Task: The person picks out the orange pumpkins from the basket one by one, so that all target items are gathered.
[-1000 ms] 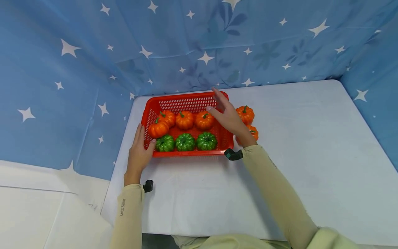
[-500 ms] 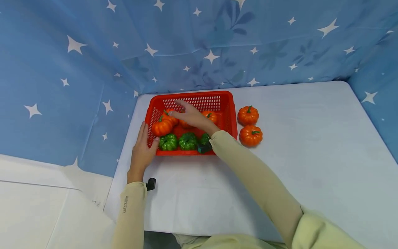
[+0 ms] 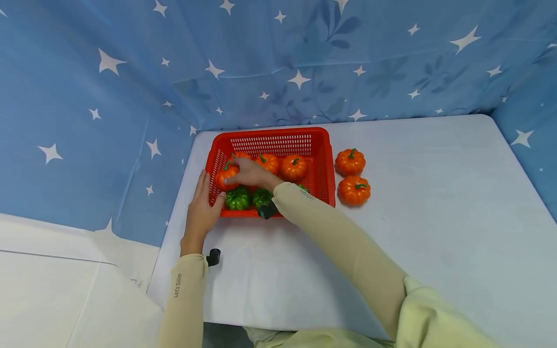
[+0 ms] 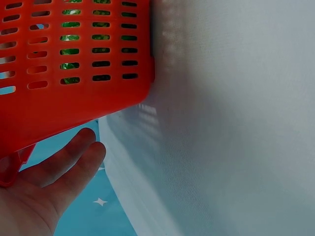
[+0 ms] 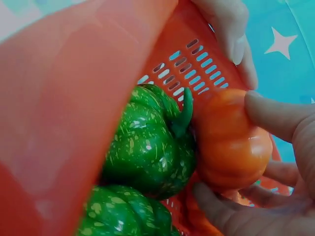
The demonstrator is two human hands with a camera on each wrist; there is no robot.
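In the head view my right hand [image 3: 250, 173] reaches into the red plastic basket [image 3: 319, 140] and grips an orange pumpkin [image 3: 220, 179] at its left end. The right wrist view shows thumb and fingers around this orange pumpkin [image 5: 231, 142], beside a glossy green pumpkin [image 5: 147, 142] with a curved stem. My left hand [image 3: 202, 212] rests along the basket's left side, fingers mostly straight outside the wall and thumb at the front corner. Other orange pumpkins [image 3: 293, 168] sit along the back of the basket, green pumpkins [image 3: 238, 198] along the front. My right forearm partly covers the green row.
Two orange pumpkins, one farther back [image 3: 350, 162] and one nearer [image 3: 354, 190], stand on the white-covered table [image 3: 435, 217] just right of the basket. A blue star-patterned curtain [image 3: 278, 63] hangs behind the table and along its left side.
My right hand has moved left from the basket's right end and lowered, closing its fingers around the leftmost orange pumpkin. The left hand has stayed at the basket's left side.
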